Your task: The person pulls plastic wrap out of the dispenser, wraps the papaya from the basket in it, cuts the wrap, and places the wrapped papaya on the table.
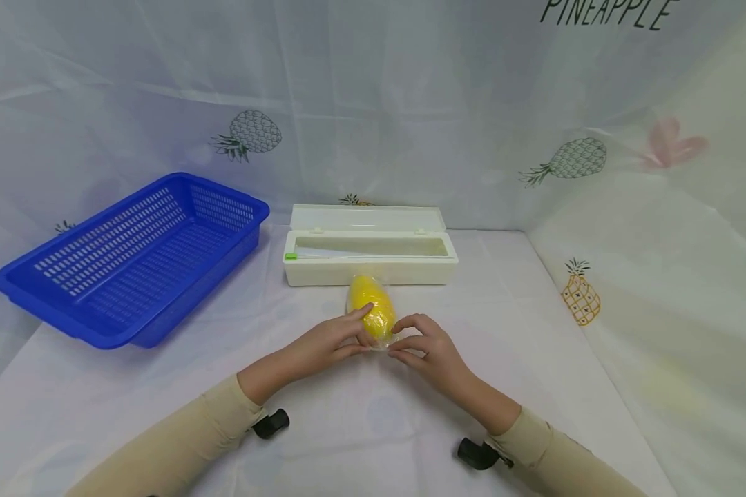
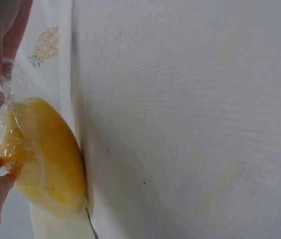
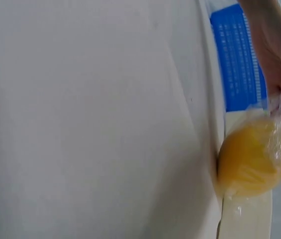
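Centrally, on a table [image 1: 373,428] draped in wrinkled white cloth, a yellow oval thing [image 1: 367,291] is laid just in front of a long white box [image 1: 323,273]. Whether the two touch cannot be told. Behind, the space is closed off by a pale curtain [image 1: 410,138] printed with pineapples and, high up, the word "PINEAPPLE"; the right side is hung with similar cloth. To the left, a blue basket [image 1: 161,276] is set at a slant, while the box's lid [image 1: 367,219] is tipped back.

The yellow thing is wrapped in clear film [image 2: 18,89] and laid on its side — its long axis is directed roughly from the box toward the person, the far end angled slightly left and the near end slightly right.

At that near end, the film is pinched narrowly by the right hand [image 1: 432,348]. Fingers of the left hand [image 1: 326,343] are rested against the wrapped side — whether film is also held under its thumb cannot be told. Both arms are covered by beige sleeves [image 1: 217,417].
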`<control>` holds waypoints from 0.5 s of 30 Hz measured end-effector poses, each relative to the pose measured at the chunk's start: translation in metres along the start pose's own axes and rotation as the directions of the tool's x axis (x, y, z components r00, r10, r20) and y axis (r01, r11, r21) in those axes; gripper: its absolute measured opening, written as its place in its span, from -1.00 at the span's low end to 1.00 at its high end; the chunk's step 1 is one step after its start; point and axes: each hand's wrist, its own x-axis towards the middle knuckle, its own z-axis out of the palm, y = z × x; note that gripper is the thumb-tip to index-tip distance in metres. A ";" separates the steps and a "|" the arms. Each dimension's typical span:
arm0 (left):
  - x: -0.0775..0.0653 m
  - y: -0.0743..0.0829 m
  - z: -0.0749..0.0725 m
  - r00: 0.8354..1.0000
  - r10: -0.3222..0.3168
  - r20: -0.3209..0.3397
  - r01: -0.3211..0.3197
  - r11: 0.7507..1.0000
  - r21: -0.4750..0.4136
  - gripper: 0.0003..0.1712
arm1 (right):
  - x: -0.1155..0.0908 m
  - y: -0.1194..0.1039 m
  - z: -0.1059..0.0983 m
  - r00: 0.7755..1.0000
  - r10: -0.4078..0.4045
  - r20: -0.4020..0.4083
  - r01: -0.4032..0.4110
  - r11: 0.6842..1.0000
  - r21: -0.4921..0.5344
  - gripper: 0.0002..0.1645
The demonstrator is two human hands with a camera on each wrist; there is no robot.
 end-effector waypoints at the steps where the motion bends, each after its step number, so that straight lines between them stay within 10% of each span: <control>1: 0.000 0.000 0.000 1.000 -0.009 -0.007 0.009 1.000 -0.004 -0.85 | 0.001 0.001 -0.001 1.000 0.007 0.011 -0.007 1.000 0.011 -0.75; 15: 0.007 -0.002 0.009 0.968 0.153 -0.198 -0.135 0.986 0.100 -0.63 | 0.003 0.006 -0.001 1.000 0.027 -0.007 -0.027 0.999 0.045 -0.71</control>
